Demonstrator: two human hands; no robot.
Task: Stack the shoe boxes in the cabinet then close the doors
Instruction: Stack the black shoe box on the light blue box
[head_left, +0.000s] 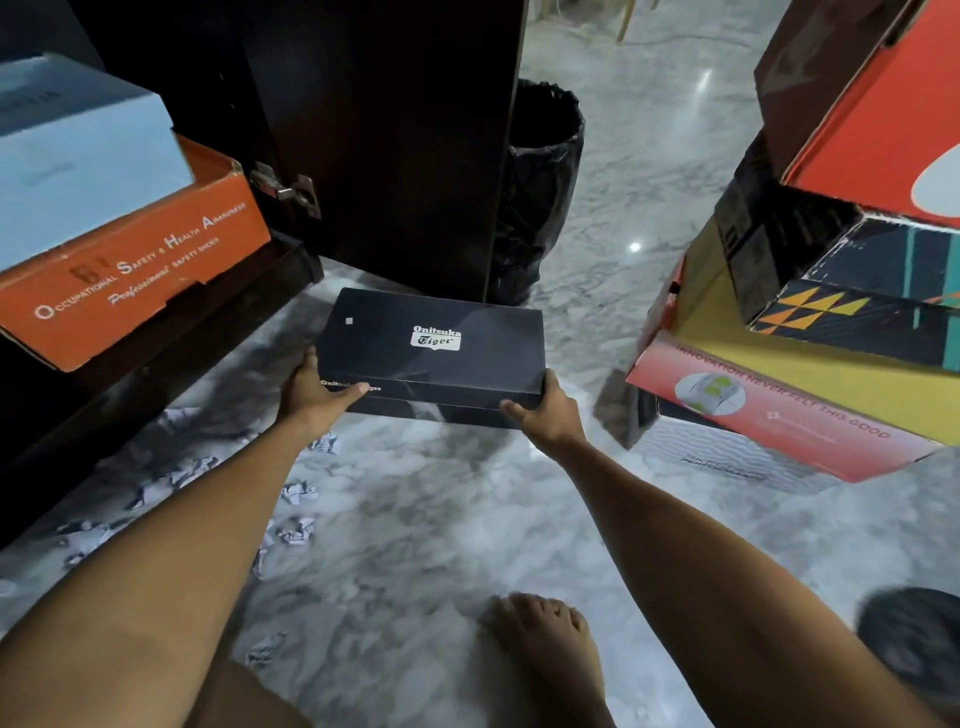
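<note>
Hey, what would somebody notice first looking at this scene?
A black shoe box at centre, gripped at its ends by the left hand and right hand above the marble floor. An orange box sits in the cabinet at left; a tilted colourful stack stands at right.

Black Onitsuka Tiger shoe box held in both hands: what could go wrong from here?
1. The left hand and right hand grip only the near corners of the black Onitsuka Tiger shoe box, so it could tip forward.
2. The leaning stack of coloured shoe boxes at right could topple if bumped.
3. Crumpled paper scraps on the marble floor could cause a slip.
</note>
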